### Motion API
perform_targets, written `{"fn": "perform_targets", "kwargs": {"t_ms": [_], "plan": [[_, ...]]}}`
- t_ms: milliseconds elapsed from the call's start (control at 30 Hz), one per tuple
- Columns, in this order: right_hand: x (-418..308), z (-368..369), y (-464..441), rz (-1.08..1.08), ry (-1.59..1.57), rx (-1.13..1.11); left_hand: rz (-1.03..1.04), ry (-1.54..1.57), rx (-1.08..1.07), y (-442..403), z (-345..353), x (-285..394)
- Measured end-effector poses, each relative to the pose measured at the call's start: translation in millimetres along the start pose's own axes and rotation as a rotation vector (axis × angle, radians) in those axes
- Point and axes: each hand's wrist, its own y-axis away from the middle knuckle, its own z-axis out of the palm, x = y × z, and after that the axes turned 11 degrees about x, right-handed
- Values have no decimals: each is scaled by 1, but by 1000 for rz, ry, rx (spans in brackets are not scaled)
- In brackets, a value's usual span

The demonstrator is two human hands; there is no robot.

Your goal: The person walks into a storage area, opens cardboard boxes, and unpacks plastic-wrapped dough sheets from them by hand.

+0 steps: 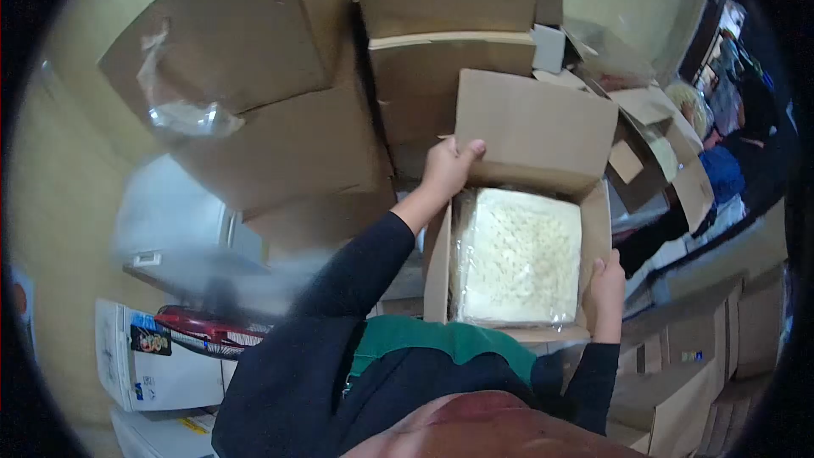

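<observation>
In front of my body is an open cardboard box (600, 220) with its far flap (536, 123) standing up. Inside it lies a square, pale cream slab (526, 256) in clear plastic wrap, its top speckled. My left hand (448, 171) grips the left edge of the raised flap, thumb on the near face. At the box's right side, my right hand (606, 284) holds the wall, with the thumb at the rim and the other fingers mostly hidden. What supports the box from below is hidden.
Stacked cardboard boxes (454, 4) stand beyond, and a large carton (229, 42) with torn tape rises at left. A red fan (208, 331) and white appliances (161, 373) are at lower left. More opened cartons (678, 373) crowd the right, near a cluttered doorway (738, 76).
</observation>
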Motion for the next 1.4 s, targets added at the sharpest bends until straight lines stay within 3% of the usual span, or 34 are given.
{"fn": "perform_targets", "kwargs": {"t_ms": [500, 600, 667, 800, 900, 967, 1033, 1100, 1167, 1333, 1400], "plan": [[-4, 7, -1, 14, 115, 9, 14, 7, -39, 13, -19, 3], [-17, -1, -3, -4, 112, -1, 62, -169, -62, 24, -26, 8], [-25, -4, -5, -6, 104, -5, 240, -304, -57, 40, -32, 6], [-27, 7, -31, -46, 115, -55, 184, -387, -179, 68, -36, -5], [-24, 20, -55, -79, 158, -87, 105, -270, -248, 70, -39, -14], [-28, 23, -67, -117, 171, -88, 84, -258, -206, 62, -37, -15], [-38, 18, -82, -115, 190, -166, -85, -183, -216, 51, -36, -16], [-36, 27, -96, -131, 217, -173, 61, -161, -144, 41, -28, -34], [-33, 32, -110, -136, 251, -185, -81, -345, -227, 38, -25, -33], [-33, 38, -124, -142, 255, -168, -102, -369, -253, 36, -29, -14], [-35, 37, -119, -131, 250, -168, 46, -517, -161, 41, -30, -9]]}}
